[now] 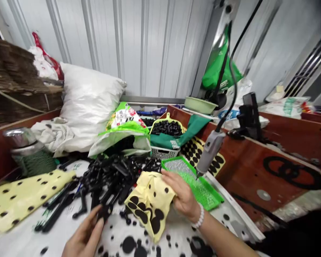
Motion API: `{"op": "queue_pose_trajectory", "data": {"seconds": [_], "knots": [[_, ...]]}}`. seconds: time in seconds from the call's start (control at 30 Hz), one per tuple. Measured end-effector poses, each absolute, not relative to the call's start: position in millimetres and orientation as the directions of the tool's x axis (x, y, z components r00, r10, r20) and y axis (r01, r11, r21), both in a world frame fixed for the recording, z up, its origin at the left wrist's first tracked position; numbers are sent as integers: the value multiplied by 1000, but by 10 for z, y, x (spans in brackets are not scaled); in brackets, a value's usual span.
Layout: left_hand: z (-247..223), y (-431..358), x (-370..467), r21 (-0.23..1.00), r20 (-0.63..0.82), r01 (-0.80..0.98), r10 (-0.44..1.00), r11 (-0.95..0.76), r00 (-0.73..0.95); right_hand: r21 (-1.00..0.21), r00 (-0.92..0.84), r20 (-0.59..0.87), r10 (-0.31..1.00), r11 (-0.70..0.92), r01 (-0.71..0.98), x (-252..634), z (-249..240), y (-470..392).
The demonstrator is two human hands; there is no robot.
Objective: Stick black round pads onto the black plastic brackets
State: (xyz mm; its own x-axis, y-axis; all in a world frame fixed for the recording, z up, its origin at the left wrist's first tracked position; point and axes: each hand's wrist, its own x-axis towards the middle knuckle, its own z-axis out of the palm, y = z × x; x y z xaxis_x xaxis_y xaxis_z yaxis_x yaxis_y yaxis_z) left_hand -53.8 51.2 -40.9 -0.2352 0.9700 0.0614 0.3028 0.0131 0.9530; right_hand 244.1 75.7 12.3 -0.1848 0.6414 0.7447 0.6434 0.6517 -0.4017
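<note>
My right hand (184, 194), with a beaded bracelet at the wrist, grips a crumpled yellow backing sheet of black round stickers (162, 200). My left hand (84, 233) is closed at the near edge of the pile, thumb and fingers around a small black part (105, 212). That part is blurred, so its exact kind does not show. Beyond both hands lies a heap of black plastic parts (115, 176), several of them long and handle-like. Loose black discs (128, 245) are scattered over the white work surface (111, 246) below the sheet.
A grey electric screwdriver (210, 151) hangs over a green tray of small screws (192, 182). Behind the heap are an open green-and-white bag (123, 139) and a yellow scoop of black pieces (167, 127). At left stand a lidded flask (32, 153) and another dotted yellow sheet (26, 196).
</note>
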Motion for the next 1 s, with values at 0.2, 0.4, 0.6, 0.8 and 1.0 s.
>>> {"op": "queue_pose_trajectory", "data": {"seconds": [0.2,0.4,0.6,0.8,1.0], "knots": [[-266,519,-772,491,332,866,939,-93,-87,-537,-206,500,841,488,688,2576,-195,282],[-361,323,-631,365,597,895,802,-255,-15,-422,-162,656,737,536,731,2494,130,-19],[-329,185,-178,713,430,604,902,-356,25,-480,-198,474,858,440,759,2079,23,163],[-371,254,29,877,225,423,973,-228,56,-727,-73,212,975,207,654,1872,-236,355],[-363,308,118,968,123,215,992,-126,24,-889,-45,128,991,135,438,1984,-308,391]]}}
